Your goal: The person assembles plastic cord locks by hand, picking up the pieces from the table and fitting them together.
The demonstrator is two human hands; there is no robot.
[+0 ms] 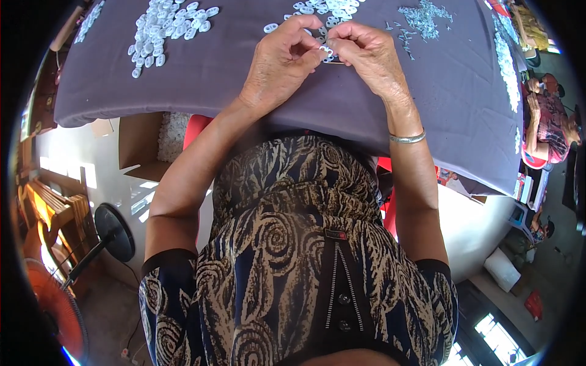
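In the head view, a small white plastic piece [327,52] is pinched by the thumb and fingers of the left hand [274,68] above the grey-purple tablecloth [201,82]. The right hand [373,61] is held close against it, fingers bent; whether the piece is also gripped there cannot be told. White oval pieces [162,30] are heaped to the left, and small metallic pieces [424,21] are scattered to the right.
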